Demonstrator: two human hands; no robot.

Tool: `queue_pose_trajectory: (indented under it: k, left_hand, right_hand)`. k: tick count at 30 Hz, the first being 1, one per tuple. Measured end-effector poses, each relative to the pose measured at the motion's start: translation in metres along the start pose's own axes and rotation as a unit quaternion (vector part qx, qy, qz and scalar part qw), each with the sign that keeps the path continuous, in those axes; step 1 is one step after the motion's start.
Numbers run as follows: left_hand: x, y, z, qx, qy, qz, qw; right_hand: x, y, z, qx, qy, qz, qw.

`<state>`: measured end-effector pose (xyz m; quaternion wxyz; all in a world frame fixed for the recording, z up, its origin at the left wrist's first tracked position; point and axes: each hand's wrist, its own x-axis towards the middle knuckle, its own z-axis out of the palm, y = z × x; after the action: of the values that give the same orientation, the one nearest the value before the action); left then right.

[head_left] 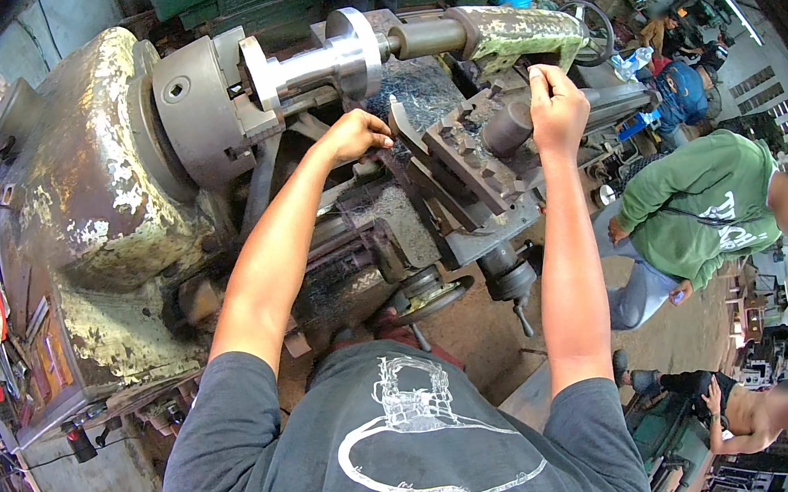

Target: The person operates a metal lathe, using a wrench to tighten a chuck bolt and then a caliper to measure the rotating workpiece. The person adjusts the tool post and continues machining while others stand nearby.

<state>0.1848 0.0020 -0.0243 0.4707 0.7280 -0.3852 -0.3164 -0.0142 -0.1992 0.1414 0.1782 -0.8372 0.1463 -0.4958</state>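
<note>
A shiny flanged metal workpiece [309,72] is clamped in the lathe chuck [195,123], its right end against the tailstock centre [425,38]. Just below it, my left hand [356,138] is closed, fingertips curled close to the cutting tool [405,127] on the tool post [472,170]. Whatever those fingers hold, if anything, is hidden. My right hand [559,112] is raised in a fist to the right of the tool post, near a dark cylindrical part [507,129]. Its fingers are pressed together, and I cannot make out anything in them.
Metal chips [417,87] lie behind the tool post. A handwheel [431,296] and crank handle [509,275] stick out towards me. The worn headstock [106,166] fills the left. A person in a green hoodie [700,198] stands at right; other people are farther off.
</note>
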Motion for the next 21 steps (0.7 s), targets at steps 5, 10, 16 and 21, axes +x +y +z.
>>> queue_pose_trajectory:
  k: [5, 10, 16, 21]
  left_hand:
    - [-0.014, -0.006, 0.055, -0.316, 0.166, -0.137, 0.924]
    - [-0.005, 0.008, 0.135, -0.261, 0.488, -0.070, 0.830]
    - [-0.017, 0.002, 0.113, -0.290, 0.395, -0.114, 0.864]
    - [-0.025, -0.009, 0.093, -0.267, 0.293, -0.109, 0.912]
  right_hand:
    - [0.000, 0.001, 0.000, 0.010, 0.004, -0.004, 1.000]
    - [0.000, 0.002, 0.000, -0.018, 0.004, -0.004, 1.000]
    - [0.000, 0.001, 0.000, 0.003, 0.006, -0.002, 1.000]
    - [0.000, 0.000, -0.001, -0.004, 0.000, -0.015, 1.000]
